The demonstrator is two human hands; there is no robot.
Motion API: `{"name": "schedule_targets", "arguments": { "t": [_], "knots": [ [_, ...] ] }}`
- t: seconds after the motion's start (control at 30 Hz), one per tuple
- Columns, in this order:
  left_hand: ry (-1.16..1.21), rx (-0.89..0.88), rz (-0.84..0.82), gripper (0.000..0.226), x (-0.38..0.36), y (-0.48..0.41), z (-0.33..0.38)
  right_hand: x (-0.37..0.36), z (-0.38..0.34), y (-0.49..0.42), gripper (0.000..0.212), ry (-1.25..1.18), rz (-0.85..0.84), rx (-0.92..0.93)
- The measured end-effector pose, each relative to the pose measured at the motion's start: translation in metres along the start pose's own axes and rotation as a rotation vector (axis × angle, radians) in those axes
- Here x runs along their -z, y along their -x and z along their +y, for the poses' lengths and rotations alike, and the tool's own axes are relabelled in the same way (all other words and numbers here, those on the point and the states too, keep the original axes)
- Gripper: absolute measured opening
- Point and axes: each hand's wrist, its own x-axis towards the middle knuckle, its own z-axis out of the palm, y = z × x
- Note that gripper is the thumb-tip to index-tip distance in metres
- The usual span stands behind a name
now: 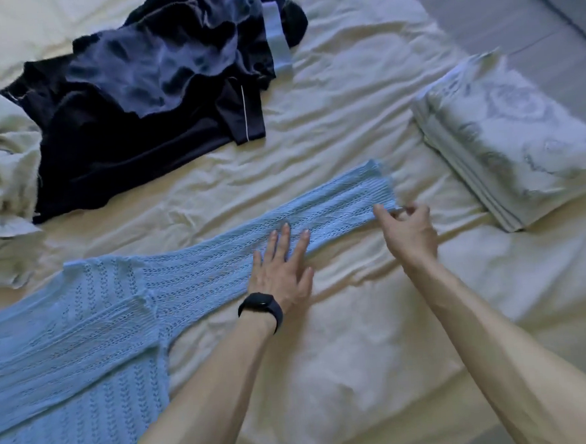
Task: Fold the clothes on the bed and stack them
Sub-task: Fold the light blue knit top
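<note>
— Where is the garment being folded?

— A light blue open-knit sweater (86, 337) lies flat on the cream, wrinkled bed sheet (344, 356). Its body fills the lower left of the frame, and one long sleeve (338, 205) stretches up and to the right, toward the centre.

— And the hands?

— The left hand (280, 267) rests palm down on the middle of the sleeve, fingers straight and spread, with its heel on the sheet just below the knit. A black wristband (261, 309) sits on that wrist. The right hand (410, 231) is at the sleeve's end, right of centre, with its thumb and curled fingers pinching the lower corner of the ribbed cuff.

— What else is on the bed?

— A heap of dark navy clothes (134, 121) lies unfolded at the upper left, well apart from the sweater. A pale blue band (279, 40) lies across the heap's upper right edge, but the view is too soft to tell whether it belongs to one of those garments. At the right edge sits a folded stack of pale floral-print fabric (520, 146), near the cuff but not touching it. A crumpled off-white cloth (0, 178) is bunched at the far left, beside the dark heap.
</note>
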Motion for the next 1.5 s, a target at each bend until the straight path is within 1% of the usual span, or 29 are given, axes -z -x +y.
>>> {"name": "schedule_targets", "arguments": {
  "t": [0.07,0.1,0.17,0.2,0.27,0.3,0.33,0.37,0.4,0.47,0.5,0.53,0.57,0.67,0.77,0.83,0.87,0.93,1.0,1.1,1.13,1.17,1.23,1.3,1.33,1.4,1.43,1.47,1.5],
  "knots": [
    [-0.005,-0.008,-0.022,0.073,0.004,-0.008,0.013,0.001,-0.010,-0.020,0.069,-0.164,-0.041,-0.106],
    [0.011,0.002,-0.031,0.074,0.007,-0.011,0.020,0.001,-0.013,-0.029,0.059,-0.222,-0.075,-0.138],
    [0.133,0.042,-0.032,0.074,0.019,-0.014,0.037,0.001,-0.020,-0.038,0.025,-0.331,-0.163,-0.160],
    [0.274,0.071,-0.014,0.072,0.029,-0.016,0.046,0.003,-0.025,-0.040,0.016,-0.348,-0.192,-0.146],
    [0.759,0.166,0.020,0.061,0.059,-0.022,0.062,0.007,-0.037,-0.032,0.003,-0.340,-0.226,-0.054],
    [1.037,0.240,-0.005,0.054,0.077,-0.026,0.067,0.009,-0.043,-0.022,0.013,-0.353,-0.252,0.038],
    [1.258,0.314,-0.082,0.051,0.094,-0.031,0.070,0.009,-0.049,-0.008,0.022,-0.350,-0.281,0.142],
    [1.399,0.352,-0.173,0.052,0.110,-0.033,0.069,0.008,-0.056,0.011,0.026,-0.315,-0.314,0.246],
    [1.457,0.357,-0.235,0.052,0.126,-0.034,0.066,0.004,-0.063,0.032,0.029,-0.269,-0.361,0.341],
    [1.451,0.314,-0.244,0.039,0.152,-0.028,0.051,-0.007,-0.077,0.073,0.032,-0.218,-0.456,0.485],
    [1.401,0.302,-0.178,0.024,0.163,-0.022,0.038,-0.014,-0.083,0.092,0.032,-0.249,-0.491,0.500],
    [1.362,0.293,-0.106,0.011,0.171,-0.014,0.022,-0.021,-0.088,0.111,0.030,-0.317,-0.505,0.474],
    [1.331,0.296,-0.039,0.006,0.178,-0.002,0.004,-0.030,-0.091,0.129,0.030,-0.387,-0.493,0.420],
    [1.359,0.373,0.133,0.006,0.193,0.054,-0.068,-0.071,-0.088,0.193,0.022,-0.458,-0.459,0.264],
    [1.433,0.488,0.215,0.006,0.187,0.132,-0.156,-0.135,-0.074,0.272,0.018,-0.284,-0.665,0.163],
    [1.562,0.549,0.182,0.009,0.173,0.190,-0.220,-0.175,-0.069,0.323,0.020,-0.321,-0.833,-0.021],
    [1.646,0.581,0.161,0.011,0.166,0.219,-0.252,-0.194,-0.070,0.346,0.024,-0.434,-0.899,-0.169],
    [1.784,0.655,0.160,0.015,0.145,0.270,-0.319,-0.230,-0.076,0.380,0.038,-0.662,-0.955,-0.447],
    [1.861,0.733,0.209,0.019,0.116,0.309,-0.388,-0.269,-0.079,0.404,0.046,-0.781,-0.929,-0.544],
    [1.849,0.872,0.316,0.029,0.071,0.352,-0.478,-0.323,-0.082,0.429,0.060,-0.850,-0.799,-0.571],
    [1.818,0.915,0.343,0.027,0.057,0.365,-0.502,-0.337,-0.081,0.436,0.061,-0.846,-0.745,-0.571],
    [1.744,0.967,0.365,0.021,0.042,0.374,-0.525,-0.348,-0.078,0.441,0.056,-0.835,-0.693,-0.565],
    [1.606,1.045,0.403,0.008,0.016,0.390,-0.561,-0.362,-0.074,0.447,0.034,-0.808,-0.622,-0.539],
    [1.420,1.065,0.421,0.005,-0.007,0.399,-0.589,-0.369,-0.074,0.451,0.021,-0.784,-0.574,-0.530],
    [1.320,1.045,0.395,0.011,-0.017,0.401,-0.599,-0.370,-0.075,0.452,0.021,-0.770,-0.553,-0.532],
    [1.182,1.006,0.288,0.051,-0.028,0.404,-0.609,-0.371,-0.078,0.453,0.027,-0.737,-0.514,-0.531],
    [1.168,0.997,0.259,0.068,-0.032,0.405,-0.612,-0.371,-0.081,0.453,0.027,-0.727,-0.493,-0.534],
    [1.157,0.982,0.252,0.076,-0.038,0.404,-0.615,-0.370,-0.085,0.453,0.025,-0.726,-0.467,-0.537],
    [1.159,0.973,0.270,0.075,-0.040,0.403,-0.616,-0.370,-0.088,0.453,0.024,-0.730,-0.436,-0.535]
  ]
}}
